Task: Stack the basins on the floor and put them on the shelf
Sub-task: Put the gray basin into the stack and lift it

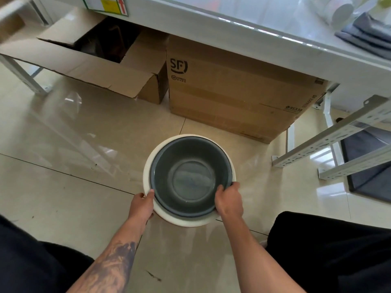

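We had the grey basin (190,176) nested in the white basin (148,163) on the floor, L hand (141,206) at 7 o'clock & R hand (229,203) at 4 o'clock, fingers curled on the rims, prob. gripping both.

Both my forearms bare, no sleeves in view. Dark tattoo (115,263) covers my left forearm. Black trousers (330,246) on both legs. No rings or watch visible.

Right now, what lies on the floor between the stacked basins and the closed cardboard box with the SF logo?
Nothing: the head view shows only bare glossy beige tile between the white basin holding the dark grey basin and the closed cardboard box.
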